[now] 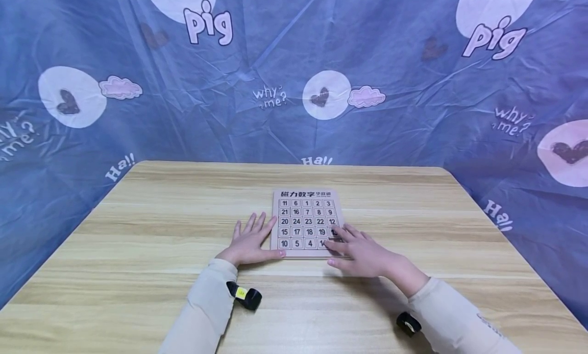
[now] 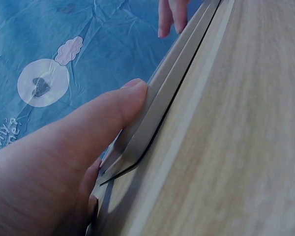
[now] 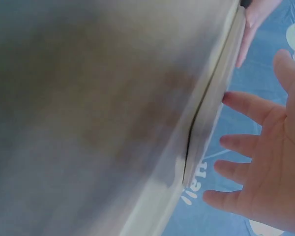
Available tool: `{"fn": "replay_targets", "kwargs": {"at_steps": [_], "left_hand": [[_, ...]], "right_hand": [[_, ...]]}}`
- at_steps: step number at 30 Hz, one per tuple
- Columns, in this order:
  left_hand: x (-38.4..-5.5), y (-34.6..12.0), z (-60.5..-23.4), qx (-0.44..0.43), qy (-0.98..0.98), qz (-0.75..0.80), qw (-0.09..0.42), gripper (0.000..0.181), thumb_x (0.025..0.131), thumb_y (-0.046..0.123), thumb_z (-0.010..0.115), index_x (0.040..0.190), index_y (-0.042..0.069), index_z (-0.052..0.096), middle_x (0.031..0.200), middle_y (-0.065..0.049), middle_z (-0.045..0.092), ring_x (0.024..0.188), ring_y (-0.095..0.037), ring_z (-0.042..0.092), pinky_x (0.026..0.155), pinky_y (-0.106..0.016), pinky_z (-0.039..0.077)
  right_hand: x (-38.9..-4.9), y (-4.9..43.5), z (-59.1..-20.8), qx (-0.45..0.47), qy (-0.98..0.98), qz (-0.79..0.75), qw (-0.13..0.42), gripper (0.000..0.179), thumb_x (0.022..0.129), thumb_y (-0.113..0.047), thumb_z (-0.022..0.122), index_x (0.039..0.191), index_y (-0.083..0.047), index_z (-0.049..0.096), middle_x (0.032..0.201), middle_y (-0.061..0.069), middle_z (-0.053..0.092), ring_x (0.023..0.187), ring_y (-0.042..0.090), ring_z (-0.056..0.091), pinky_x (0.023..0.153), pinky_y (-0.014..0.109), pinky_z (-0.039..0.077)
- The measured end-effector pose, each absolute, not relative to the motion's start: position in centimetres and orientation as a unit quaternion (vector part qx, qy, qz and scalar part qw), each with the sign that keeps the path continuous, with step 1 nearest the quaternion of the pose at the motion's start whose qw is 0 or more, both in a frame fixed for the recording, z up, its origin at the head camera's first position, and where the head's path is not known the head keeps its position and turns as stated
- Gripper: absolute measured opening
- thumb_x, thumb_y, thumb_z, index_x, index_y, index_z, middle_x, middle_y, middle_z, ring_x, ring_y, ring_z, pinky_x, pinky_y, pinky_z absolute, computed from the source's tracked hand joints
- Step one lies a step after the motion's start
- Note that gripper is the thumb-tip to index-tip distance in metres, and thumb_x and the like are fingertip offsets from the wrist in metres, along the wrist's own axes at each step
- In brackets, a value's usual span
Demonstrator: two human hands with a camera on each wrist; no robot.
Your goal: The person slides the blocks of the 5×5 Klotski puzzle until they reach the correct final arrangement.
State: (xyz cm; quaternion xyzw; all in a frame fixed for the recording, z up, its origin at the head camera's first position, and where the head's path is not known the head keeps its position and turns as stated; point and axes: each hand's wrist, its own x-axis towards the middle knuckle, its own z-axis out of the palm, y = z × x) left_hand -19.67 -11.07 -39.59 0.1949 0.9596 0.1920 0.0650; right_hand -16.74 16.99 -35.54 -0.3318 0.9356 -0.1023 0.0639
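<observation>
A flat number sliding puzzle in a pale frame lies on the table, with dark Chinese lettering above its rows of numbered tiles. My left hand rests along its left side with fingers spread, the thumb on the near left corner of the frame. Over the near right corner reaches my right hand, fingers apart and extended. Its index fingertip is right at the 14 tile, and the other fingers overlap the right edge. Tiles in that corner are partly hidden beneath the right hand.
The light wood-grain table extends on all sides of the puzzle. Behind it hangs a wrinkled blue cloth printed with hearts, clouds and words. Black straps show at both light-coloured sleeves.
</observation>
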Motion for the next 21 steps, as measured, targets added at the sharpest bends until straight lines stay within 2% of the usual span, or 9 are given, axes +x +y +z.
{"fn": "replay_targets", "kwargs": {"at_steps": [21], "left_hand": [[-19.7,-11.1,-39.8,0.193,0.962,0.184,0.063,0.093,0.067,0.072,0.045,0.139,0.022,0.014,0.142,-0.011,0.005,0.127,-0.03,-0.005,0.095,-0.053,-0.009]], "right_hand": [[-20.5,16.9,-36.0,-0.247,0.963,-0.081,0.071,0.066,0.084,-0.053,0.042,0.132,-0.009,0.035,0.137,0.022,0.02,0.121,0.045,0.015,0.09,0.062,0.016]]}}
